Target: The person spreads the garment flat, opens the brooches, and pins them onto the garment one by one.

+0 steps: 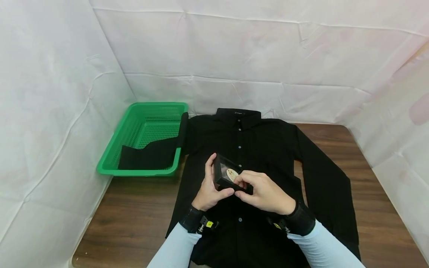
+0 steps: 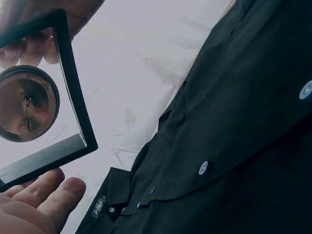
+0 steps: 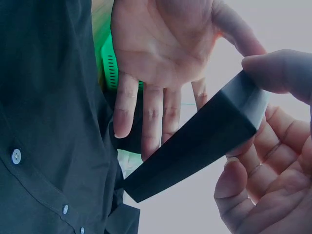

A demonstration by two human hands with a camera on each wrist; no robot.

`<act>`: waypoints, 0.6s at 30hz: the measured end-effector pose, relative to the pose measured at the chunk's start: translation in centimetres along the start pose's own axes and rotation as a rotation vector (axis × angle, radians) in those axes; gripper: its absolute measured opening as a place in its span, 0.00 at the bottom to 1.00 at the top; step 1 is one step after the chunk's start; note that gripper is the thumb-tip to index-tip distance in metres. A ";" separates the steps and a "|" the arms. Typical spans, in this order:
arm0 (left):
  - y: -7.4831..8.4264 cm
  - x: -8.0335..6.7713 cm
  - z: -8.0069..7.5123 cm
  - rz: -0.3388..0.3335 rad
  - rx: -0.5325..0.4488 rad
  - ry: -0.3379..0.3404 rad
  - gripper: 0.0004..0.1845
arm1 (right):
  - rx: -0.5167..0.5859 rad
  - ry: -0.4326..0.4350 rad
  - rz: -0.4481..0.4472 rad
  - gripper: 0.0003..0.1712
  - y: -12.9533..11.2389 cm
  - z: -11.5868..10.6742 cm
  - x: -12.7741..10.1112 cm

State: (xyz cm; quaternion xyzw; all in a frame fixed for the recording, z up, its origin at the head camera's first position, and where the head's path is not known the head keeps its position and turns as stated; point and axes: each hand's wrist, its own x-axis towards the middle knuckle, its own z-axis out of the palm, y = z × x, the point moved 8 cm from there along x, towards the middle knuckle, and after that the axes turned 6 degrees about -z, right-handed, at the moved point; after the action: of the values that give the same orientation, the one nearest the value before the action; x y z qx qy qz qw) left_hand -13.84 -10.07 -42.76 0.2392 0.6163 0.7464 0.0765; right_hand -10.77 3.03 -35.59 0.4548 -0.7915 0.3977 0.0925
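A small black display box [image 1: 225,172] with a clear face holds a round gold badge [image 1: 232,175]. Both hands hold it up over a black button-up shirt [image 1: 254,145] spread flat on the table. My left hand [image 1: 210,186] grips the box's left side, thumb on the near edge and fingers behind it. My right hand [image 1: 264,191] pinches the right side with curled fingers. From the left wrist, the box frame [image 2: 73,97] and badge [image 2: 27,105] show from below. In the right wrist view, the box [image 3: 195,146] lies between the left palm [image 3: 161,48] and the right fingers [image 3: 273,195].
A green mesh basket [image 1: 110,149] stands at the back left, with the shirt's sleeve draped into it. The brown wooden table [image 1: 134,216] shows around the shirt. White sheeting walls in the left, back and right sides.
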 end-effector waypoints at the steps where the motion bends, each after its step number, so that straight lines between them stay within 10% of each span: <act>1: -0.1 0.0 0.0 0.000 0.003 -0.003 0.59 | -0.001 -0.001 0.003 0.12 0.0 0.1 0.0; 18: 2.2 -0.4 0.7 -0.030 0.066 0.019 0.56 | -0.045 0.012 0.010 0.12 0.0 0.4 -0.6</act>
State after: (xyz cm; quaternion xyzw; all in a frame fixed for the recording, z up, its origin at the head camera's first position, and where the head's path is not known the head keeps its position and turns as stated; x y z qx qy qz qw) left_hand -12.81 -10.07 -40.66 0.2251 0.6447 0.7268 0.0738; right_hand -10.32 3.13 -36.22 0.4463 -0.8018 0.3832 0.1055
